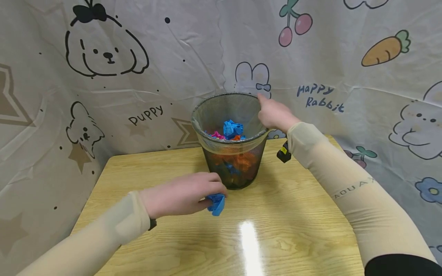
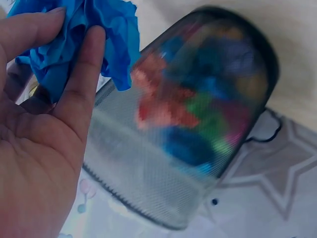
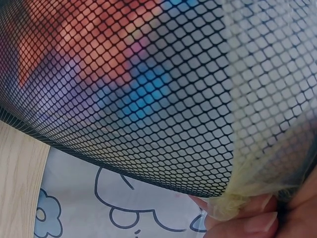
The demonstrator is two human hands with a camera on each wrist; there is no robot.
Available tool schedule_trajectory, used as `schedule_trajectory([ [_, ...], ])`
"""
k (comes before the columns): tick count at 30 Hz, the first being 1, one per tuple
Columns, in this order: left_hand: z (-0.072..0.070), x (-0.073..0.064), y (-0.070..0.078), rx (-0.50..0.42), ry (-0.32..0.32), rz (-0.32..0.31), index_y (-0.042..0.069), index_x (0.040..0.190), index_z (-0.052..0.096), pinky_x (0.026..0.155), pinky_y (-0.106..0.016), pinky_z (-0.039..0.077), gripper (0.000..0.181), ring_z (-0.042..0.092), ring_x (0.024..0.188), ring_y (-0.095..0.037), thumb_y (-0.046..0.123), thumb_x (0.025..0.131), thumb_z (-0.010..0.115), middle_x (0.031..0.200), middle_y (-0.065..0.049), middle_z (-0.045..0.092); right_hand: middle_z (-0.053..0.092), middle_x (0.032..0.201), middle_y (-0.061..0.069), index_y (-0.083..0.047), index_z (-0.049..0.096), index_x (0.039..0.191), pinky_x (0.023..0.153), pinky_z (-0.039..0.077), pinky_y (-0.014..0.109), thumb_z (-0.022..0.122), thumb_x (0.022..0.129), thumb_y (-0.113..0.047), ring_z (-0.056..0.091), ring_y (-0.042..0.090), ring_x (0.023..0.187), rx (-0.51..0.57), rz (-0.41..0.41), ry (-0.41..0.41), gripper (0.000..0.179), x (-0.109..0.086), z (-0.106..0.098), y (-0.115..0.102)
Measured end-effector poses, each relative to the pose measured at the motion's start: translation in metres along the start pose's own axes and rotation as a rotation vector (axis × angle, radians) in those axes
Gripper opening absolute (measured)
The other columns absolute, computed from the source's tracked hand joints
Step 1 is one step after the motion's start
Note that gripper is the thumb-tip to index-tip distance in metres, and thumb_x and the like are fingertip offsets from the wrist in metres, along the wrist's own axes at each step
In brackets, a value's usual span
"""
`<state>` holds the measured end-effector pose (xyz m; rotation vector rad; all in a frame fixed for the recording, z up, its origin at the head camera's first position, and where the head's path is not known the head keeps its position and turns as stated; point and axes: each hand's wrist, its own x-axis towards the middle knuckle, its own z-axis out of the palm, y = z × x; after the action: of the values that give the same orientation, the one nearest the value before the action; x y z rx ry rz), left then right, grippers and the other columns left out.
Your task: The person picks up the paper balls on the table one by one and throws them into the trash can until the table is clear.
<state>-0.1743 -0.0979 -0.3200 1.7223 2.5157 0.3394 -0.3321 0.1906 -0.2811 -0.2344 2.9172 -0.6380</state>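
A black mesh wastebasket [image 1: 238,168] stands upright on the table, lined with a thin, translucent yellowish trash bag [image 1: 207,143] folded over its rim. Crumpled blue paper [image 1: 233,129] and pink and orange pieces lie inside it. My left hand [image 1: 188,193] pinches a crumpled ball of blue paper [image 2: 119,44] between thumb and fingers, low in front of the basket and outside it. At the basket's right rim, my right hand [image 1: 274,114] grips the bag's edge; in the right wrist view its fingertips [image 3: 260,223] pinch a bunched bit of the bag.
The basket rests on a light wooden table [image 1: 165,237], near its back edge. Behind it hangs a pale printed cloth [image 1: 193,38] with cartoon drawings. A black wrist device [image 1: 284,153] hangs below my right wrist.
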Motion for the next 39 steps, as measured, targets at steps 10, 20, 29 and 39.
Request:
schedule_trajectory([
  [10, -0.044, 0.023, -0.006, 0.008, 0.167, 0.103, 0.013, 0.123, 0.069, 0.088, -0.025, 0.05, 0.037, 0.057, 0.099, -0.011, -0.003, 0.089, 0.074, 0.112, 0.003, 0.063, 0.03, 0.164, 0.019, -0.014, -0.005, 0.166, 0.066, 0.048, 0.04, 0.032, 0.103, -0.008, 0.047, 0.021, 0.064, -0.003, 0.002, 0.006, 0.073, 0.002, 0.001, -0.002],
  [20, -0.077, 0.038, -0.021, -0.003, 0.278, 0.072, 0.01, 0.128, 0.067, 0.092, -0.028, 0.049, 0.04, 0.057, 0.107, -0.012, -0.002, 0.091, 0.074, 0.118, 0.0, 0.062, 0.034, 0.162, 0.02, -0.014, -0.006, 0.166, 0.075, 0.048, 0.043, 0.033, 0.103, -0.01, 0.057, 0.032, 0.089, -0.019, -0.003, 0.007, 0.074, 0.001, -0.001, -0.003],
  [29, -0.093, 0.041, -0.049, 0.008, 0.334, -0.144, 0.013, 0.132, 0.065, 0.092, -0.032, 0.049, 0.038, 0.057, 0.109, -0.013, 0.002, 0.096, 0.069, 0.122, 0.0, 0.061, 0.031, 0.164, 0.019, -0.014, -0.005, 0.166, 0.069, 0.047, 0.041, 0.032, 0.103, -0.007, 0.05, 0.024, 0.071, -0.002, -0.004, 0.009, 0.073, 0.0, 0.0, -0.003],
  [39, -0.093, 0.048, -0.084, 0.004, 0.29, -0.343, 0.015, 0.136, 0.062, 0.099, -0.037, 0.047, 0.036, 0.054, 0.113, -0.019, 0.007, 0.101, 0.061, 0.13, -0.004, 0.057, 0.037, 0.16, 0.02, -0.015, -0.005, 0.166, 0.06, 0.045, 0.038, 0.032, 0.103, -0.007, 0.035, 0.016, 0.053, -0.001, 0.007, 0.011, 0.073, 0.001, 0.001, -0.001],
])
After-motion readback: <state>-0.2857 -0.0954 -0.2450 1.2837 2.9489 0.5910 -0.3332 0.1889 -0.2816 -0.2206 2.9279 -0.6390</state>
